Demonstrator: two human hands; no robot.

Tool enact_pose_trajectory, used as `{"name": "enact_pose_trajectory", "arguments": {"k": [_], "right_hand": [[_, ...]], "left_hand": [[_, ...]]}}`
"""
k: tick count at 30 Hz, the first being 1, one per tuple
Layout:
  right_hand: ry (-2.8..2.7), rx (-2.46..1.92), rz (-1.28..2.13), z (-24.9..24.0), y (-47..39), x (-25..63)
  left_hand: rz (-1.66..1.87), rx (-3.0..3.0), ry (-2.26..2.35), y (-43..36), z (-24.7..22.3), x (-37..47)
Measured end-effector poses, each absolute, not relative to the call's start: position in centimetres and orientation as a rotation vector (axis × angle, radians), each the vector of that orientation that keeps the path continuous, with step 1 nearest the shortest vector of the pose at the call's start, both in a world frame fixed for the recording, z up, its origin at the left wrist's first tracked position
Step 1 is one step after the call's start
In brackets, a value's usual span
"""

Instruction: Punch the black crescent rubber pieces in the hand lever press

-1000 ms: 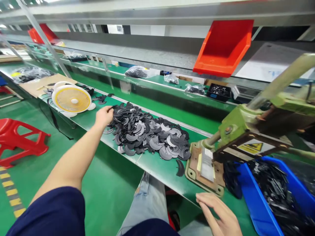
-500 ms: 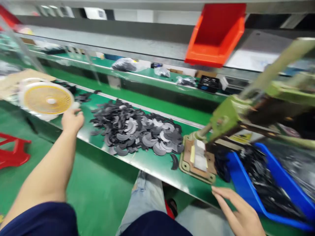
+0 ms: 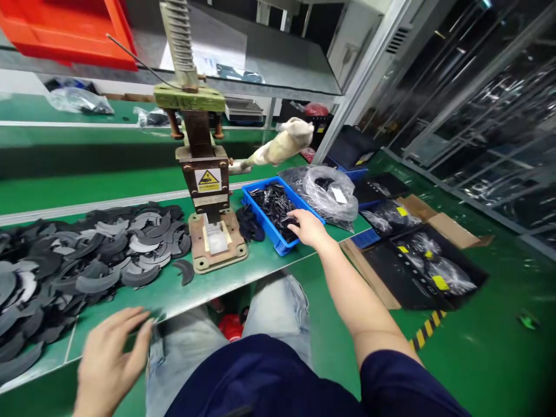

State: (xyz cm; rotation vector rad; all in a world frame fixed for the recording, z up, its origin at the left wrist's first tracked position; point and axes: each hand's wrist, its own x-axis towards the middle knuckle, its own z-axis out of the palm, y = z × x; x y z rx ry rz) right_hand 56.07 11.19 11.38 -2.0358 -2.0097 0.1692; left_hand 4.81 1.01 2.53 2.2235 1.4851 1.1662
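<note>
Right hand (image 3: 309,229) has reached the blue bin (image 3: 281,245), grip unclear; left hand (image 3: 112,356), half-spread, looks empty.

1. Table (image 3: 160,289): green top, light sheen, pale strip along far side.
2. Left stretch: broad heap of crescent pieces (image 3: 95,255), black and grey, overlapping.
3. One loose crescent (image 3: 185,271), dark, apart from heap, just beside press.
4. Press (image 3: 204,168), upright, base plate flat on table.
5. Dark clump (image 3: 249,223) between press base and blue bin (image 3: 282,248); bin holds thin black parts (image 3: 273,202).
6. Right end: clear plastic bag (image 3: 330,194) beside bin, contents partly hidden.
</note>
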Motion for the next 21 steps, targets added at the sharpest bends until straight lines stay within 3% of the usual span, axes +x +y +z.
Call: {"name": "enact_pose_trajectory", "arguments": {"k": [4,10,21], "right_hand": [[-2.165,-2.215,0.311,11.0,14.5,57.0],[-2.211,-2.249,0.364,10.7,15.7,56.6],[-1.862,-1.727,0.213,13.1,9.3,53.3]], "left_hand": [[1.115,2.436,1.165,0.5,-0.2,10.2],[0.987,2.483,0.950,1.4,1.7,15.3],[1.187,2.271,0.856,6.3,6.8,20.2]]}}
